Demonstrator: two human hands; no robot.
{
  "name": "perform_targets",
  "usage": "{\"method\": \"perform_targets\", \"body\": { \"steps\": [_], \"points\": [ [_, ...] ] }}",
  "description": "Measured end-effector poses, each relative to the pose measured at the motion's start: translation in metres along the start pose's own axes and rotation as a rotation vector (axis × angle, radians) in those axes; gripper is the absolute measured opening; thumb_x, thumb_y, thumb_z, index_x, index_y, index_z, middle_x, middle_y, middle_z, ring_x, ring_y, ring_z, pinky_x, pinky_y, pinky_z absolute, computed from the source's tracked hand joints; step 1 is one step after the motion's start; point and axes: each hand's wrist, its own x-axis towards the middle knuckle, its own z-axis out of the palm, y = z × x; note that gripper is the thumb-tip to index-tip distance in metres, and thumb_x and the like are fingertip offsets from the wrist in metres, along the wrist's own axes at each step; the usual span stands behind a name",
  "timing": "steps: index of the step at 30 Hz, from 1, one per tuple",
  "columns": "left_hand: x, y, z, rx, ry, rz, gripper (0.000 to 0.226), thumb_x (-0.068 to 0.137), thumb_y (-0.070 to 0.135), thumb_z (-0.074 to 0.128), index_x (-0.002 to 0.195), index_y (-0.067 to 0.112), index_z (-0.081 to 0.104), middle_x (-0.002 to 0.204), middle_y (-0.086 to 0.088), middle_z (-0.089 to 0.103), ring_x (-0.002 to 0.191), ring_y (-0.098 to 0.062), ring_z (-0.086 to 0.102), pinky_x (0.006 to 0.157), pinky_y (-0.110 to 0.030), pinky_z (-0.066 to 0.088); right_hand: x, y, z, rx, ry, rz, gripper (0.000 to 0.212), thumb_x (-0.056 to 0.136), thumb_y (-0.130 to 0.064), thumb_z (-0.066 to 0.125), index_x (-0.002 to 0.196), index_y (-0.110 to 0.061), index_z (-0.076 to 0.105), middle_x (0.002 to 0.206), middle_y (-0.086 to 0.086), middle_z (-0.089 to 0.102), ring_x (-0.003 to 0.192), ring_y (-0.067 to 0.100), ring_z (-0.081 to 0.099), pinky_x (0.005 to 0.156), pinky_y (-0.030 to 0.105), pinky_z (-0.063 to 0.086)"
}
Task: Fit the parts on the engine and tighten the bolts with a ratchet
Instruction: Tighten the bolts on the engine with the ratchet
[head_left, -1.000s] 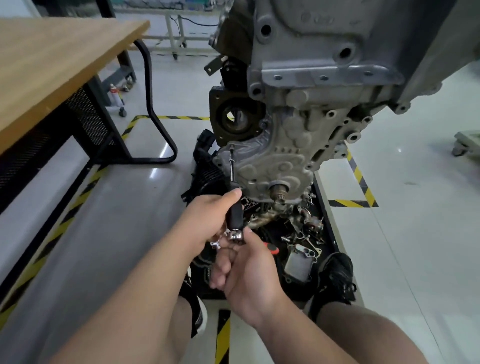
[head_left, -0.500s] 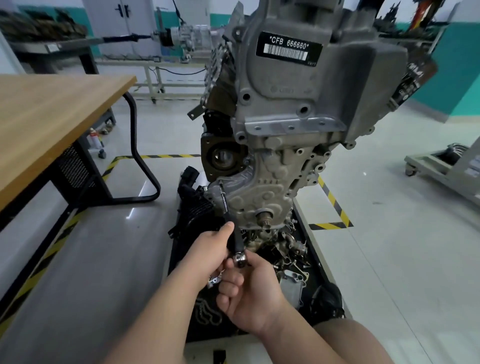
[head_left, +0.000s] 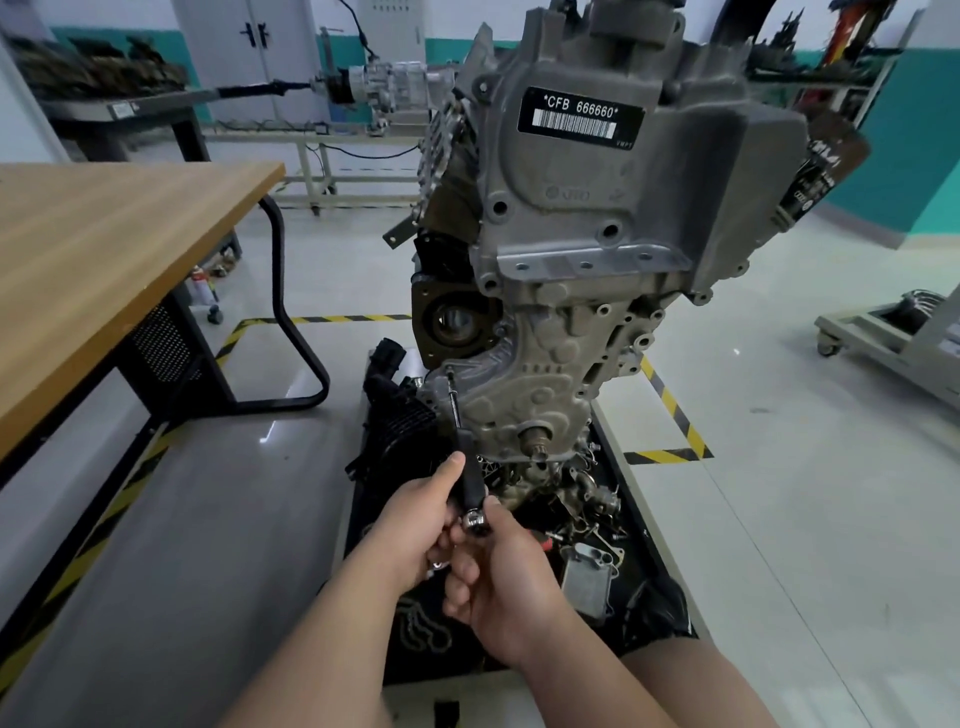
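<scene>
A grey engine (head_left: 587, 249) stands upright on a stand, its timing cover (head_left: 530, 410) facing me. A ratchet tool (head_left: 467, 478) with a black handle and a thin extension shaft (head_left: 453, 397) runs up to a bolt at the cover's upper left edge. My left hand (head_left: 415, 530) grips the black handle, thumb along its side. My right hand (head_left: 498, 582) holds the chrome ratchet head (head_left: 475, 521) at the tool's near end, fingers curled around it.
A black tray (head_left: 644, 551) under the engine holds several loose metal parts and a chain (head_left: 421, 631). A wooden table (head_left: 104, 249) stands to the left with a black tube leg. Yellow-black floor tape marks the bay. A cart (head_left: 898, 338) sits at the right.
The view has tilted up, showing the engine's upper half and label. Both hands stay on the ratchet, with the shaft still at the same bolt.
</scene>
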Motion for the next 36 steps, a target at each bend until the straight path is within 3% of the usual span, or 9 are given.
{"method": "perform_targets", "body": {
  "steps": [5,7,9,13,18,23,25,29,36],
  "points": [
    [0.0,0.0,0.003,-0.047,-0.036,0.055,0.049,0.091,0.054,0.056,0.062,0.016,0.066,0.048,0.001,0.038,0.04,-0.013,0.034,0.039,-0.022,0.023,-0.005,0.0,-0.01,-0.61,0.214,-0.358,0.058,0.1,-0.049,0.036,0.069,-0.01,0.066,0.051,0.002,0.06,0.042,0.017,0.054,0.048,0.027,0.047],
    [0.001,-0.002,0.004,-0.054,-0.033,0.066,0.054,0.089,0.054,0.058,0.047,0.021,0.057,0.048,-0.001,0.04,0.038,-0.013,0.034,0.039,-0.022,0.024,-0.007,-0.003,-0.014,-0.942,0.313,-0.512,0.054,0.094,-0.058,0.038,0.077,-0.013,0.064,0.062,0.0,0.064,0.057,0.016,0.061,0.061,0.034,0.052],
    [0.001,-0.003,0.005,-0.049,-0.019,0.073,0.054,0.088,0.054,0.059,0.046,0.021,0.05,0.049,-0.004,0.044,0.037,-0.013,0.035,0.04,-0.022,0.025,-0.007,-0.007,-0.018,-1.264,0.387,-0.607,0.056,0.087,-0.069,0.037,0.081,-0.018,0.059,0.072,-0.001,0.065,0.071,0.019,0.063,0.066,0.035,0.051],
    [0.003,-0.003,0.006,-0.032,0.01,0.069,0.056,0.085,0.057,0.061,0.043,0.025,0.042,0.044,0.003,0.04,0.037,-0.013,0.036,0.039,-0.023,0.027,-0.004,-0.013,-0.021,-1.433,0.445,-0.629,0.049,0.086,-0.072,0.041,0.078,-0.024,0.049,0.075,-0.003,0.065,0.074,0.021,0.064,0.064,0.034,0.048],
    [0.001,-0.002,0.007,-0.059,-0.01,0.058,0.051,0.082,0.059,0.061,0.047,0.023,0.051,0.045,0.003,0.043,0.038,-0.012,0.037,0.039,-0.02,0.026,0.0,-0.011,-0.021,-1.274,0.389,-0.594,0.058,0.087,-0.068,0.038,0.069,-0.015,0.052,0.068,0.002,0.06,0.069,0.025,0.06,0.065,0.037,0.049],
    [-0.002,0.004,0.007,-0.088,-0.049,0.029,0.052,0.082,0.067,0.056,0.071,0.021,0.077,0.056,0.003,0.056,0.044,-0.013,0.04,0.039,-0.022,0.028,-0.002,-0.004,-0.014,-0.799,0.203,-0.487,0.059,0.098,-0.049,0.042,0.058,-0.009,0.059,0.049,0.004,0.06,0.047,0.017,0.058,0.058,0.035,0.052],
    [-0.002,0.005,0.007,-0.099,-0.068,0.028,0.05,0.084,0.066,0.054,0.071,0.024,0.078,0.055,0.003,0.059,0.039,-0.011,0.041,0.037,-0.02,0.029,-0.003,-0.001,-0.01,-0.574,0.137,-0.402,0.057,0.101,-0.044,0.039,0.063,-0.008,0.062,0.049,0.006,0.06,0.042,0.019,0.054,0.047,0.027,0.049],
    [-0.001,0.004,0.007,-0.101,-0.042,0.02,0.05,0.085,0.064,0.055,0.067,0.023,0.077,0.047,0.001,0.058,0.031,-0.012,0.044,0.035,-0.016,0.032,-0.003,0.003,-0.004,-0.239,0.034,-0.186,0.053,0.103,-0.045,0.036,0.081,-0.004,0.061,0.051,0.009,0.053,0.04,0.023,0.049,0.046,0.024,0.043],
    [0.002,0.003,-0.002,-0.128,-0.072,-0.008,0.046,0.083,0.062,0.057,0.077,0.022,0.079,0.056,-0.002,0.061,0.04,-0.011,0.048,0.044,-0.021,0.04,-0.008,-0.002,0.002,0.183,-0.135,0.068,0.054,0.096,-0.055,0.039,0.066,-0.014,0.056,0.045,-0.002,0.035,0.039,0.014,0.034,0.046,0.023,0.034]
  ]
}}
